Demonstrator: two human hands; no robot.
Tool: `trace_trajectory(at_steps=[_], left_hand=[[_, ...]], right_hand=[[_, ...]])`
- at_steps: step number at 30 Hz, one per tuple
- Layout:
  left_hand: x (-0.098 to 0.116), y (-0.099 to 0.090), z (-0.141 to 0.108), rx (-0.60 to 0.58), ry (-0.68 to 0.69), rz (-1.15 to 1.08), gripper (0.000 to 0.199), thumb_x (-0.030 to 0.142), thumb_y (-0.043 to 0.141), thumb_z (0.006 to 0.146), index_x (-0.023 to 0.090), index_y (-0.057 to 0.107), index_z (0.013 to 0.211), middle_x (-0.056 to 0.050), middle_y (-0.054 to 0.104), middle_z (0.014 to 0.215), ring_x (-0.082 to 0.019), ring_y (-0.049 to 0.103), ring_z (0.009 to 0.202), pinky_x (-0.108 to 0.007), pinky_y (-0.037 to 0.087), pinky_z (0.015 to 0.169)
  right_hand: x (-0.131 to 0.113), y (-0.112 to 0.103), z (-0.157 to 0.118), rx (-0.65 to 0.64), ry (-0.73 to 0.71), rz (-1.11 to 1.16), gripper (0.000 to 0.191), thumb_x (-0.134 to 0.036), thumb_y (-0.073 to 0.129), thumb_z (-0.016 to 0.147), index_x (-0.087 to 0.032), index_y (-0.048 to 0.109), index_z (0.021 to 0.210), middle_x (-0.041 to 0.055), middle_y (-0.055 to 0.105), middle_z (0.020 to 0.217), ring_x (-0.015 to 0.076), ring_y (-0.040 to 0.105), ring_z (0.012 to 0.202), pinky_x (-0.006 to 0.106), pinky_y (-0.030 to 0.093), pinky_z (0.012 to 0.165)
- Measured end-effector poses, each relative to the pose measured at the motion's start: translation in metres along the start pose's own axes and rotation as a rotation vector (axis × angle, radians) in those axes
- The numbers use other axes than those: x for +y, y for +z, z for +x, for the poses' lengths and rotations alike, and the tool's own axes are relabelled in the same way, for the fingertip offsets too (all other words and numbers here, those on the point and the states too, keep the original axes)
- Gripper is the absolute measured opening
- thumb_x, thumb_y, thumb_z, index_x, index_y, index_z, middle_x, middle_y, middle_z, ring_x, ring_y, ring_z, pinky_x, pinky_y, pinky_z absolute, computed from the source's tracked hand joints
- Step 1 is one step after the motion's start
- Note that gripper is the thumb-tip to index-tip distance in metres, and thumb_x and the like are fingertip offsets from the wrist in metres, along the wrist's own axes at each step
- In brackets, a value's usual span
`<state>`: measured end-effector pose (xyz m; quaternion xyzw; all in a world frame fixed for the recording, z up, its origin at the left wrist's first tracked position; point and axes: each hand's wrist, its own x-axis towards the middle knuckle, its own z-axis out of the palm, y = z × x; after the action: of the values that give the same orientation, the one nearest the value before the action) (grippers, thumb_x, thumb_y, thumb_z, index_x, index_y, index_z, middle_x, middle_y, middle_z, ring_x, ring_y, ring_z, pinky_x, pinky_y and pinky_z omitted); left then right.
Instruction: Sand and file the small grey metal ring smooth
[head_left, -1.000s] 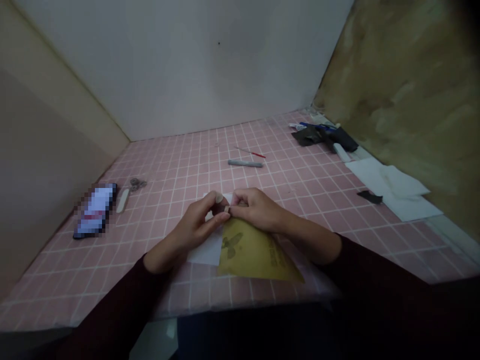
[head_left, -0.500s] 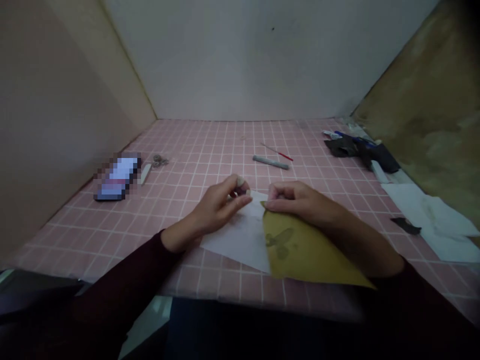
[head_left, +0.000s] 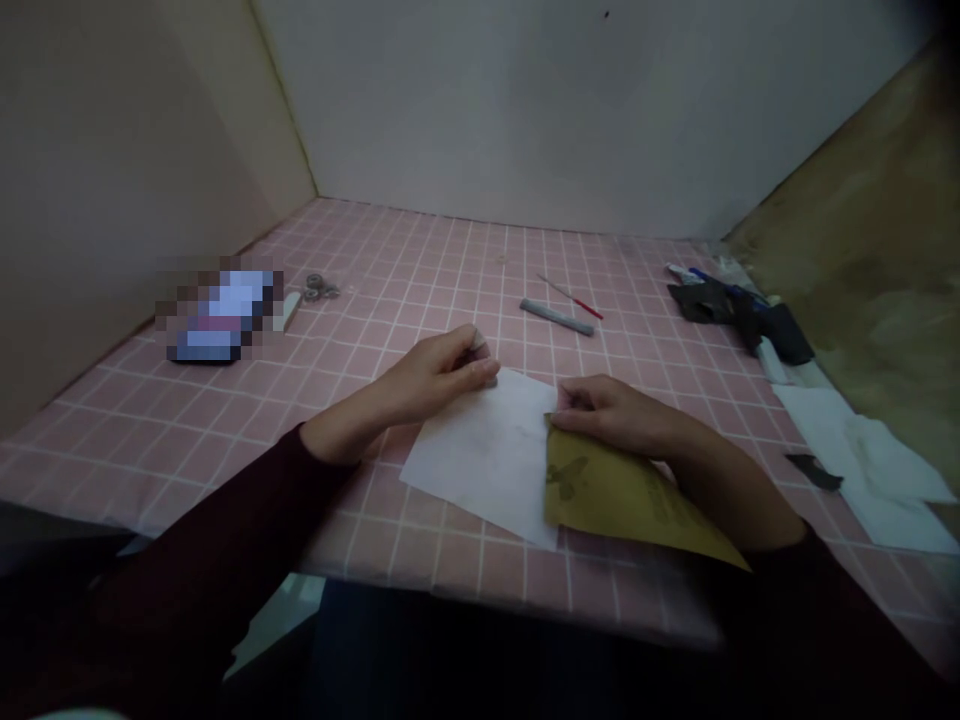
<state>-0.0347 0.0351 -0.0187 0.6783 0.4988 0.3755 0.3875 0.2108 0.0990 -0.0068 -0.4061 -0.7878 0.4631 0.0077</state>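
Note:
A white sheet of paper (head_left: 487, 465) lies on the pink checked table between my hands. My left hand (head_left: 446, 375) rests at its upper left edge, thumb and fingers pressed together; what they hold, if anything, is too small to name. Thumb and fingers of my right hand (head_left: 611, 410) pinch the corner of a yellow-brown sheet (head_left: 630, 500) with a dark butterfly-like mark. This sheet slants down to the right, partly under my right forearm, and its left side meets the white paper's right edge.
A phone (head_left: 229, 315), a small white strip (head_left: 286, 312) and metal rings (head_left: 319, 288) lie at the left. Beyond my hands are a grey stick (head_left: 556, 317) and a thin red-handled tool (head_left: 587, 308). Dark scraps (head_left: 701, 300) and white papers (head_left: 847, 450) sit at the right.
The camera view has shifted and tilted. My hands are farther apart, and more of the white paper shows between them. The yellow-brown sheet has moved slightly right with my right hand and lies flatter.

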Motion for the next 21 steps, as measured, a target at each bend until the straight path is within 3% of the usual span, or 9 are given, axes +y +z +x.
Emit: trace_trajectory(at_steps=[7, 15, 21], left_hand=[[0.007, 0.004, -0.005, -0.205, -0.077, 0.126, 0.020, 0.037, 0.055, 0.090, 0.018, 0.055, 0.084, 0.000, 0.056, 0.078, -0.014, 0.051, 0.071, -0.026, 0.040, 0.062], [0.006, 0.004, -0.004, -0.246, -0.098, 0.098, 0.019, 0.036, 0.054, 0.090, 0.018, 0.054, 0.086, -0.001, 0.058, 0.081, -0.014, 0.052, 0.072, -0.026, 0.040, 0.063], [0.007, 0.004, -0.004, -0.226, -0.110, 0.109, 0.019, 0.036, 0.055, 0.090, 0.018, 0.054, 0.084, 0.001, 0.057, 0.077, -0.013, 0.050, 0.068, -0.026, 0.039, 0.061]], right_hand=[[0.012, -0.010, 0.006, 0.116, 0.035, -0.257, 0.024, -0.037, 0.058, 0.077, -0.020, 0.047, 0.063, -0.0002, 0.050, 0.063, 0.0150, 0.045, 0.062, 0.029, 0.033, 0.057], [0.025, -0.026, 0.002, 0.284, 0.107, -0.115, 0.029, -0.046, 0.060, 0.077, -0.020, 0.049, 0.068, 0.0000, 0.051, 0.067, 0.0144, 0.046, 0.062, 0.028, 0.034, 0.055], [0.023, -0.026, -0.001, 0.145, 0.119, -0.046, 0.036, -0.049, 0.061, 0.078, -0.020, 0.043, 0.066, -0.0023, 0.045, 0.065, 0.0124, 0.042, 0.059, 0.028, 0.032, 0.054]])
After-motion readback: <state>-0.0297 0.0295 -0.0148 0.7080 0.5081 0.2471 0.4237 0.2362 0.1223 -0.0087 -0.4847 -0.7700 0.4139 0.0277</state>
